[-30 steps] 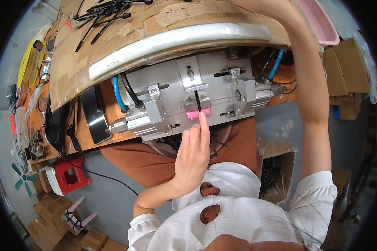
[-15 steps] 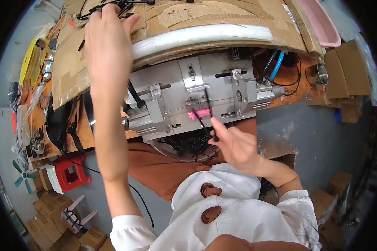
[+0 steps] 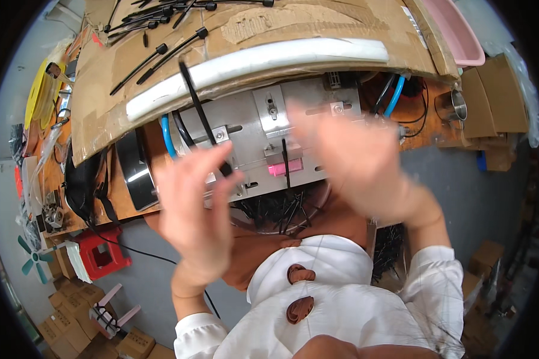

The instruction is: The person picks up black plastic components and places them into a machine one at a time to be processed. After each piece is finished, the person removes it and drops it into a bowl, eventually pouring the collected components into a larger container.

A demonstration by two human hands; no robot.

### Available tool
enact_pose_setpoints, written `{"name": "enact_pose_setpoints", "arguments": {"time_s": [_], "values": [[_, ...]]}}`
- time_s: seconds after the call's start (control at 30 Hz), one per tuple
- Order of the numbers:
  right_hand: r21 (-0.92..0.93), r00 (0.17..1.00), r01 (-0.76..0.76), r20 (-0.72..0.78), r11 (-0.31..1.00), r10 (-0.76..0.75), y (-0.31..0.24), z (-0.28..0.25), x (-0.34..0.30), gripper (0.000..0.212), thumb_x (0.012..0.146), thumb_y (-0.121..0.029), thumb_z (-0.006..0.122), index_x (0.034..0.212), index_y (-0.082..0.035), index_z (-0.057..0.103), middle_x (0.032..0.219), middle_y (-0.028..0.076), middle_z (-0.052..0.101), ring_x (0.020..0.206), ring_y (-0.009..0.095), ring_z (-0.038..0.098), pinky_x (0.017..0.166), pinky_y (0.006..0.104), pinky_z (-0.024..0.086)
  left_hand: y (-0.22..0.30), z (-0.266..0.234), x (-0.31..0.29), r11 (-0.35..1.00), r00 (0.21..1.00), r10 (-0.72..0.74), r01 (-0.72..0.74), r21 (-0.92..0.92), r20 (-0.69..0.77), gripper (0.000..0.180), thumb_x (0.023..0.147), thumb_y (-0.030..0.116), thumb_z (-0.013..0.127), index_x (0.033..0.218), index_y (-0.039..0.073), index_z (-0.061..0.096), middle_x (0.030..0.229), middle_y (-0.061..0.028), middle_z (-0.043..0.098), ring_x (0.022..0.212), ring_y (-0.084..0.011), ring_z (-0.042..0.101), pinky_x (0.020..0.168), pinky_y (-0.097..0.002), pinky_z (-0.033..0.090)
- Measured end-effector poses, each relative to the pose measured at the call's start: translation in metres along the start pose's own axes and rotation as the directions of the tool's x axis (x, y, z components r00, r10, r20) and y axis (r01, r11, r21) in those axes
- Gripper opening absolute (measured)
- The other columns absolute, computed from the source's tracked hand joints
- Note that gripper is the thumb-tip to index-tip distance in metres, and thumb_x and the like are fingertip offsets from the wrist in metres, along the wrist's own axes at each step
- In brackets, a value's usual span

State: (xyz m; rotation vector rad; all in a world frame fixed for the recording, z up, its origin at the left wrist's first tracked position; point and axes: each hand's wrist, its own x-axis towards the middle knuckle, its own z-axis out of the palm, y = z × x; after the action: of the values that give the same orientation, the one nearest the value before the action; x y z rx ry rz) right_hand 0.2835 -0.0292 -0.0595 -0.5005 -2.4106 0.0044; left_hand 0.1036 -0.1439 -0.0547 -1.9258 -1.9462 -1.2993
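Observation:
My left hand (image 3: 200,209), smeared by motion, is at the left side of the metal fixture (image 3: 254,158), its fingertips round the lower, capped end of a long black rod (image 3: 199,105). The rod leans up and away over the cardboard's edge. My right hand (image 3: 359,158) is over the fixture's right side, too blurred to make out its fingers. Between the hands, a thin black rod (image 3: 285,164) lies across a pink block (image 3: 277,169) at the fixture's front middle. Below, a clear bowl (image 3: 323,200) on my lap contains several black rods.
A cardboard sheet (image 3: 317,21) behind the fixture bears a white padded strip (image 3: 263,60) and several capped black rods (image 3: 156,66). Blue hose (image 3: 395,96) and a metal cup (image 3: 452,106) are at the right. A black strap (image 3: 84,185) and red stool (image 3: 102,254) are at the left.
My left hand has come back from the rods on the cardboard to the fixture with a black rod. My right hand has let go of its thin rod and moved up and right.

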Motion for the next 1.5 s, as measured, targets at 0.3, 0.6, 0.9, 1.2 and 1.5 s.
{"name": "enact_pose_setpoints", "arguments": {"time_s": [0.3, 0.6, 0.9, 1.2, 1.5], "values": [[-0.469, 0.995, -0.045, 0.06, 0.882, 0.083, 0.152, 0.021, 0.148, 0.015, 0.078, -0.001, 0.059, 0.093, 0.001, 0.063, 0.08, 0.014, 0.064, 0.077, 0.028, 0.063, 0.072, 0.0358, 0.051, 0.03, 0.057, -0.079, 0.992, 0.94, 0.007, -0.051, 0.12, 0.342, 0.066, 0.068, -0.009, 0.058, 0.132, -0.011, 0.045, 0.094, -0.0116, 0.051, 0.081, -0.0233, 0.049, 0.074, -0.0323, 0.046], [0.587, 0.843, -0.47, 0.076, 0.659, 0.533, 0.085, -0.069, 0.063, 0.017, 0.086, -0.007, 0.061, 0.101, 0.001, 0.062, 0.085, 0.01, 0.068, 0.066, 0.012, 0.06, 0.054, 0.0235, 0.044, 0.032, 0.063, -0.071, 0.995, 0.905, -0.075, 0.039, 0.094, 0.419, 0.069, 0.075, -0.008, 0.064, 0.139, -0.005, 0.038, 0.099, -0.0125, 0.051, 0.09, -0.0289, 0.048, 0.078, -0.0384, 0.043], [0.301, 0.976, -0.211, 0.008, 0.93, 0.219, -0.04, 0.009, -0.077, 0.052, 0.069, 0.001, 0.074, 0.119, 0.005, 0.058, 0.086, 0.007, 0.065, 0.06, 0.015, 0.056, 0.047, 0.0275, 0.044, -0.032, 0.033, 0.087, 0.903, 0.999, 0.039, -0.05, 0.427, 0.034, 0.028, 0.09, 0.02, 0.06, 0.114, 0.004, 0.06, 0.091, -0.0153, 0.057, 0.089, -0.0296, 0.053, 0.081, -0.0395, 0.041], [0.201, 0.974, -0.214, 0.113, 0.956, 0.194, -0.054, 0.044, -0.081, 0.057, 0.076, -0.005, 0.069, 0.128, 0.007, 0.051, 0.081, 0.003, 0.061, 0.059, 0.01, 0.055, 0.044, 0.0258, 0.043, -0.036, 0.016, 0.105, 0.98, 0.972, 0.038, -0.081, 0.182, 0.231, 0.024, 0.085, 0.023, 0.068, 0.093, 0.003, 0.059, 0.08, -0.0078, 0.052, 0.072, -0.02, 0.048, 0.067, -0.0315, 0.041], [0.03, 0.992, -0.028, -0.125, 0.999, 0.032, 0.005, -0.012, 0.029, 0.028, 0.077, -0.008, 0.071, 0.104, -0.004, 0.065, 0.071, 0.003, 0.057, 0.057, 0.011, 0.057, 0.046, 0.0254, 0.042, 0.02, 0.013, -0.051, 0.996, 0.99, -0.077, 0.082, -0.038, 0.119, 0.065, 0.063, -0.019, 0.069, 0.124, 0.001, 0.058, 0.096, -0.0111, 0.058, 0.078, -0.0207, 0.053, 0.058, -0.0319, 0.048]]}}
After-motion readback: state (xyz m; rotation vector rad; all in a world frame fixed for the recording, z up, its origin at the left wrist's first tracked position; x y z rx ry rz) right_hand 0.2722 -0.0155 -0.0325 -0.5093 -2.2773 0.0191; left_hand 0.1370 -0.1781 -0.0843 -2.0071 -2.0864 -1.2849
